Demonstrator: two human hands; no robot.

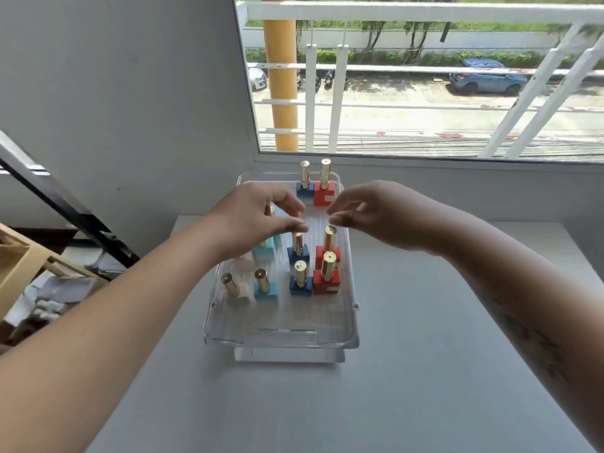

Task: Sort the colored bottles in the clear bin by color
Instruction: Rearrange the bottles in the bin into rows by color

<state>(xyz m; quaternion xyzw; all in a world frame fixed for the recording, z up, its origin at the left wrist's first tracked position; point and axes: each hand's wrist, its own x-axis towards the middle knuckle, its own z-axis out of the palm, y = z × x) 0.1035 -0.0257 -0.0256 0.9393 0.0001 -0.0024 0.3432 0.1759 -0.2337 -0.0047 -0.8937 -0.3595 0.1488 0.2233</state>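
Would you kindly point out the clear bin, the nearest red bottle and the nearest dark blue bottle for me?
clear bin [281,338]: head view, near rim.
nearest red bottle [326,285]: head view, red square body.
nearest dark blue bottle [300,287]: head view, blue square body.

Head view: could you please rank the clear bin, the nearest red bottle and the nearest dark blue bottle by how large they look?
1. clear bin, by far the largest.
2. nearest red bottle.
3. nearest dark blue bottle, slightly smaller; they stand side by side, so nearness hardly skews this.
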